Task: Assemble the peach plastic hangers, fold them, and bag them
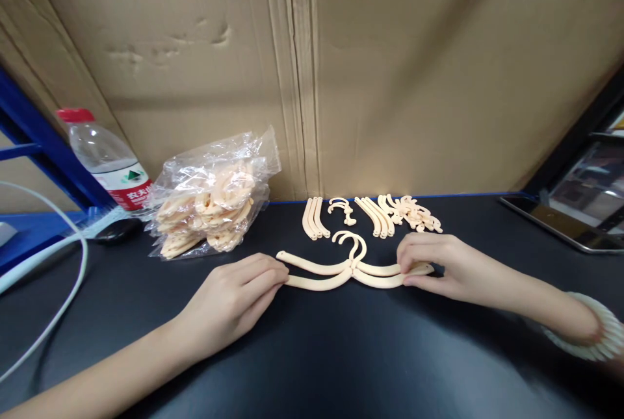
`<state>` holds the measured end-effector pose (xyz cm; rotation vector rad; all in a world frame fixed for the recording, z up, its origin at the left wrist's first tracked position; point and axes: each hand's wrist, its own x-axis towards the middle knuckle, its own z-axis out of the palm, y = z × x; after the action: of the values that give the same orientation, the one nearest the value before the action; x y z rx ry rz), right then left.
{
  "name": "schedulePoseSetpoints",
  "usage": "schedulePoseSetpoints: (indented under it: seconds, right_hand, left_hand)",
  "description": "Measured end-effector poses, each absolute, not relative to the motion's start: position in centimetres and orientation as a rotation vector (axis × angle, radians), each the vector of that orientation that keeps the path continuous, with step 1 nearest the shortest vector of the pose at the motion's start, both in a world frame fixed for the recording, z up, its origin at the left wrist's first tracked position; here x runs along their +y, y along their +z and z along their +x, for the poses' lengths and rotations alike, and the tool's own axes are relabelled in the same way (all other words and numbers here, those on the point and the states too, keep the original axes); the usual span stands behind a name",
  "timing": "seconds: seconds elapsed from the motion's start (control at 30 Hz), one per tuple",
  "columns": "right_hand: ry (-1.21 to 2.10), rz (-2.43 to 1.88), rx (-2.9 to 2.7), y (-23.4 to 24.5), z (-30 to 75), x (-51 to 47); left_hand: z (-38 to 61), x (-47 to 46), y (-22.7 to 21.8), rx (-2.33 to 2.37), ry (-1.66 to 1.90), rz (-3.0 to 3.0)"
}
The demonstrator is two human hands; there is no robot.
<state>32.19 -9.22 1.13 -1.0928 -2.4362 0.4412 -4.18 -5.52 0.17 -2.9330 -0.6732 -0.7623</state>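
Two cream plastic hangers lie one behind the other on the black table, their hooks pointing away from me. My left hand [238, 289] pinches the left arm tip of the front hanger [316, 284]. The left tip of the rear hanger [312, 268] sticks out free just beyond those fingers. At the other side, my right hand [433, 266] has thumb and fingers closed on the right end of the front hanger. Its fingers also cover part of the rear hanger's right arm; whether they grip that one too, I cannot tell.
Behind the hangers lie curved hanger arms [316, 219], loose hooks [341, 208], more arms [374, 216] and a pile of small pieces [414, 214]. A plastic bag of parts [209, 201] and a water bottle [110, 162] stand left. A tablet-like device [560, 224] lies right. Cardboard [439, 81] walls the back.
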Motion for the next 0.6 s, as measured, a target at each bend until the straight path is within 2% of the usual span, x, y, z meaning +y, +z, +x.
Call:
schedulePoseSetpoints:
  seconds: [0.6]
  right_hand:
    - [0.375, -1.099, -2.473, 0.93, 32.82, -8.65]
  left_hand:
    - [-4.01, -5.41, -0.11, -0.799, -0.845, -2.932]
